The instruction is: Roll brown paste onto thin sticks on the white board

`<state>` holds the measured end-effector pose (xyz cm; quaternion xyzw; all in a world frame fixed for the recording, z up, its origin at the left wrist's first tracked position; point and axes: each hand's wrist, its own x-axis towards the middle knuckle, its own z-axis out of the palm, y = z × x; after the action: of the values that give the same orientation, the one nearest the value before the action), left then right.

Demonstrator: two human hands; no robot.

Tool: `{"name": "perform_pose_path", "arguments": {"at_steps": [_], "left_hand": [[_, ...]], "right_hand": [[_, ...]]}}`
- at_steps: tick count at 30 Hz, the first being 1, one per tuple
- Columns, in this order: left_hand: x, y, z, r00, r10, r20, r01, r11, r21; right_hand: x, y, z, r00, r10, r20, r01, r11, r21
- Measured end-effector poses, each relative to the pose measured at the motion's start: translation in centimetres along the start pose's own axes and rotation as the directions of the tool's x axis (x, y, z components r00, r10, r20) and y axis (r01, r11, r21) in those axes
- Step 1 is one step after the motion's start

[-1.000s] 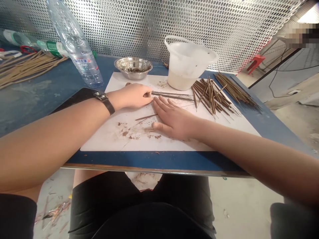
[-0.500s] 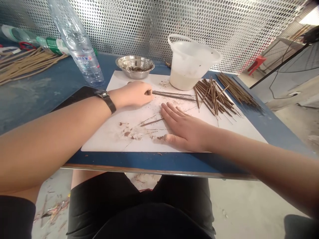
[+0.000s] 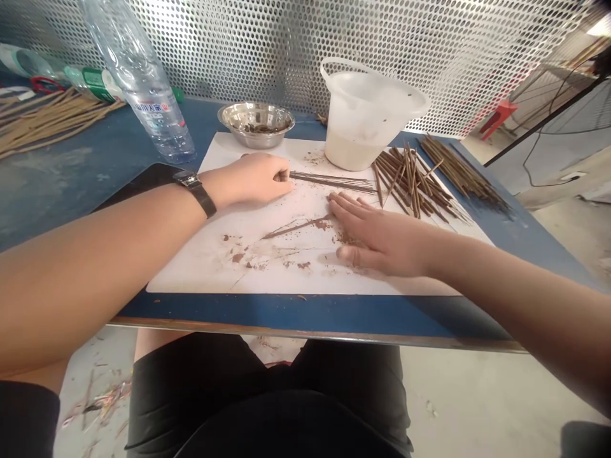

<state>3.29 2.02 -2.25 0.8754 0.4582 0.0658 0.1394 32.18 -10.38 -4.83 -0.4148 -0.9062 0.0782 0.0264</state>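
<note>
My left hand (image 3: pixel 262 178), a dark watch on its wrist, is closed around one end of a bundle of thin dark sticks (image 3: pixel 334 182). The bundle points right, low over a white board (image 3: pixel 191 273). My right hand (image 3: pixel 377 238) lies flat with fingers stretched, palm down on the board. A thin brown stick (image 3: pixel 296 227) runs from under its fingertips toward the lower left; the rest is hidden. Brown crumbs (image 3: pixel 237 257) are scattered around it. A pile of brown-coated sticks (image 3: pixel 415 184) with thin bare ends lies beyond my right hand.
Behind the board stand a metal bowl (image 3: pixel 256 137) holding dark bits and a white bucket (image 3: pixel 353 143) with cloudy liquid. A clear plastic bottle (image 3: pixel 157 124) leans at left, near long tan strands (image 3: pixel 57 121). More thin sticks (image 3: pixel 463 172) lie at right. A perforated metal panel (image 3: pixel 229 51) closes the back.
My right hand has slid right across the board, uncovering more of the brown stick and crumbs. My left hand stays closed on its bundle. The view has shifted slightly.
</note>
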Motion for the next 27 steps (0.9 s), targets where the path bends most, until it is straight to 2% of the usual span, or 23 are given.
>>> {"name": "perform_pose_path", "arguments": {"at_steps": [2,4,10,15,18,20,22,27], "left_hand": [[-0.1,0.1,0.0,1.000,0.000,0.001,0.000,1.000,-0.003],[-0.2,0.0,-0.1,1.000,0.000,-0.002,0.000,1.000,-0.001],[-0.1,-0.2,0.0,1.000,-0.013,-0.012,0.013,1.000,0.005],[-0.3,-0.1,0.1,1.000,-0.030,-0.001,0.030,1.000,0.006],[-0.4,0.0,-0.1,0.999,-0.042,0.017,0.042,0.999,0.015],[-0.4,0.0,-0.1,0.999,-0.048,0.024,0.047,0.999,0.021],[-0.3,0.0,-0.1,0.999,-0.048,0.026,0.047,0.998,0.028],[-0.3,-0.2,0.0,0.999,-0.036,0.010,0.035,0.998,0.051]], "right_hand": [[-0.5,-0.1,1.3,0.999,-0.007,-0.032,0.007,1.000,-0.017],[0.1,-0.1,1.9,0.999,-0.005,-0.042,0.004,1.000,-0.029],[3.6,0.0,0.8,0.999,-0.030,-0.018,0.030,1.000,-0.008],[1.8,-1.5,0.2,1.000,-0.011,-0.004,0.010,0.999,-0.033],[0.9,-1.8,-0.8,0.997,0.022,-0.072,-0.028,0.997,-0.078],[1.0,-1.1,-1.7,0.988,0.079,-0.134,-0.097,0.987,-0.129],[1.3,0.1,-2.5,0.984,0.114,-0.140,-0.139,0.973,-0.185],[1.4,3.0,-3.1,0.996,0.043,-0.073,-0.059,0.970,-0.235]]}}
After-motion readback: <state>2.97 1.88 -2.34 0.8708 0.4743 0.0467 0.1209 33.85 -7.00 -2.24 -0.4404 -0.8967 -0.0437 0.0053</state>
